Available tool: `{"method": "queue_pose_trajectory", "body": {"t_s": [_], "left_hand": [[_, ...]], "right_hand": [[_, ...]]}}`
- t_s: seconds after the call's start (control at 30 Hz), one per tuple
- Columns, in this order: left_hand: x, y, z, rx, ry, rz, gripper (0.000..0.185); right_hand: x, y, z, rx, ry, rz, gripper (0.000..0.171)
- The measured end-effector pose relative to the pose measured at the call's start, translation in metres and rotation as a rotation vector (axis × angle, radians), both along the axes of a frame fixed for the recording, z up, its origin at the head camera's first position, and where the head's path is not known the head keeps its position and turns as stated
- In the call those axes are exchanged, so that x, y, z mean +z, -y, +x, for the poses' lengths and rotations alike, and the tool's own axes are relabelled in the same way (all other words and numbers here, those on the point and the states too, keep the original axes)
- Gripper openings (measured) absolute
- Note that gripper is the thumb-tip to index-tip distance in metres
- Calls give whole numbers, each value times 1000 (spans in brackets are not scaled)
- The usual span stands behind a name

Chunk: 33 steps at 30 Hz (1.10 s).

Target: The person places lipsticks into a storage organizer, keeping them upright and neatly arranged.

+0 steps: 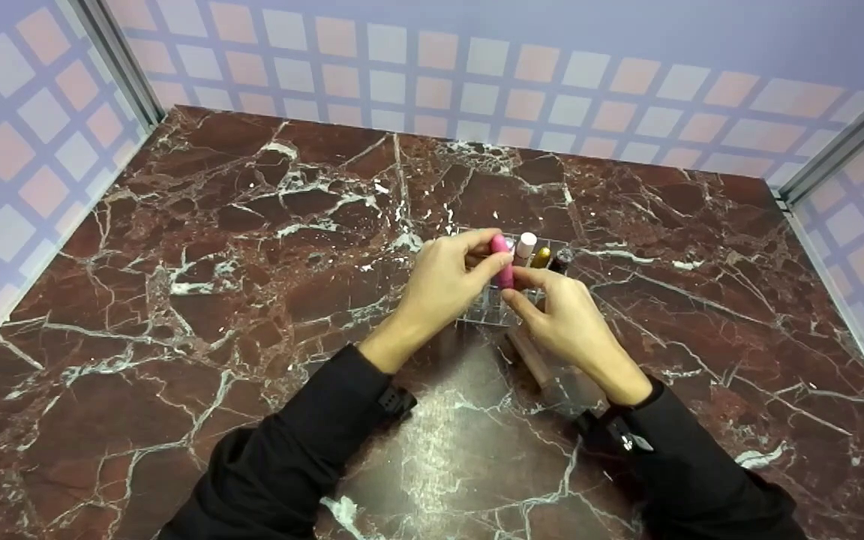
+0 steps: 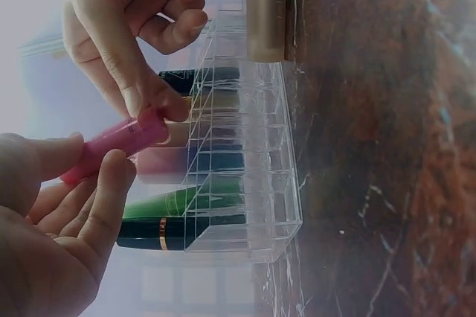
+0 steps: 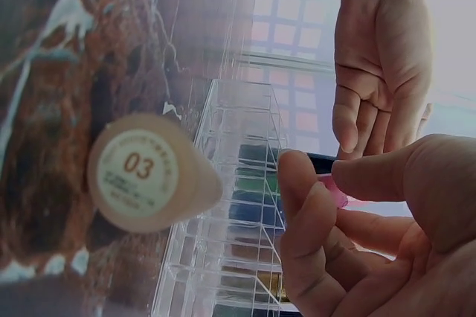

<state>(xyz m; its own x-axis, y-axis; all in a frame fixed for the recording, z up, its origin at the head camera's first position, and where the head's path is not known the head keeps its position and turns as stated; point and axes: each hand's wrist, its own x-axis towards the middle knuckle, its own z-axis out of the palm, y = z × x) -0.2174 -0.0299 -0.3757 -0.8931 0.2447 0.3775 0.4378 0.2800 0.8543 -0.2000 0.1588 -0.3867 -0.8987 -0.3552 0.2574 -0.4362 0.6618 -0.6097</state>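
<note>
Both hands hold a pink lipstick tube (image 1: 505,278) above a clear plastic organizer. My left hand (image 1: 443,274) pinches its far end between thumb and fingers. The near end is pinched by my right hand (image 1: 571,315). In the left wrist view the lipstick tube (image 2: 111,147) slants between the two hands, apart from the organizer (image 2: 245,237) behind it. Fingers cover most of the lipstick tube (image 3: 338,196) in the right wrist view. Upright in the organizer are a white-capped tube (image 1: 527,244), a gold-topped tube (image 1: 541,257), a black-topped tube (image 1: 562,259) and a green tube (image 2: 171,200).
A brownish tube (image 1: 529,364) lies on the marbled table (image 1: 177,337) on the near side of the organizer, below my right hand; its end carries a round label (image 3: 137,172) reading 03. Checkered panels (image 1: 439,75) border the table's back and sides.
</note>
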Motion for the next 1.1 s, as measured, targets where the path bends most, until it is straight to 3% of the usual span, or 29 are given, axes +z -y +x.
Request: {"method": "queue_pose_trajectory", "body": {"t_s": [0.1, 0.3, 0.57, 1.1], "left_hand": [[-1, -1, 0, 21, -30, 1, 3], [-4, 0, 0, 36, -63, -9, 21], [-5, 1, 1, 46, -81, -55, 31], [-7, 0, 1, 16, -119, -123, 34]], "right_hand": [[0, 1, 1, 11, -10, -7, 43], [2, 2, 3, 5, 14, 17, 47], [2, 2, 5, 4, 36, 22, 48], [1, 2, 4, 22, 5, 87, 48]]}}
